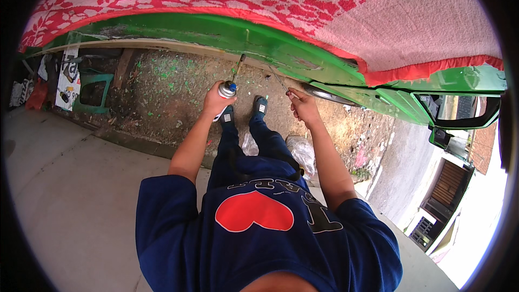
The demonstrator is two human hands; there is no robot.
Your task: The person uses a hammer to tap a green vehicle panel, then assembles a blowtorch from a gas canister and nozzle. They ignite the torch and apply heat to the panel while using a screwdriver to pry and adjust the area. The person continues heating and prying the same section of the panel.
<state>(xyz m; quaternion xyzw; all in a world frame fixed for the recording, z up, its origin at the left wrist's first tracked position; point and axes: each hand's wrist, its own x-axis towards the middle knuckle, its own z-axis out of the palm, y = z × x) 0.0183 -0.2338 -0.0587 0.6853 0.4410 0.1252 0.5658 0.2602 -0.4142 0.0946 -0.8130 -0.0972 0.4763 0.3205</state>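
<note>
The left hand point(215, 100) is wrapped tight around a small gas torch canister point(226, 90) with a silver body and blue collar, its thin nozzle point(238, 67) angled up toward the lower edge of a green vehicle panel point(259, 40). The right hand point(304, 107) is closed in a pinch on a thin metal rod point(278, 80), whose far tip reaches up to the same green edge, just beside the nozzle tip. Both hands are held out in front of the person, above the dark shoes point(243, 111) standing on bare dirt ground point(173, 89) flecked with green paint chips. A red and white patterned cloth point(346, 5) covers the vehicle above the panel. A crumpled clear plastic bag point(301, 151) lies by the person's right leg, and a green plastic stool point(93, 92) stands well off to the left.
</note>
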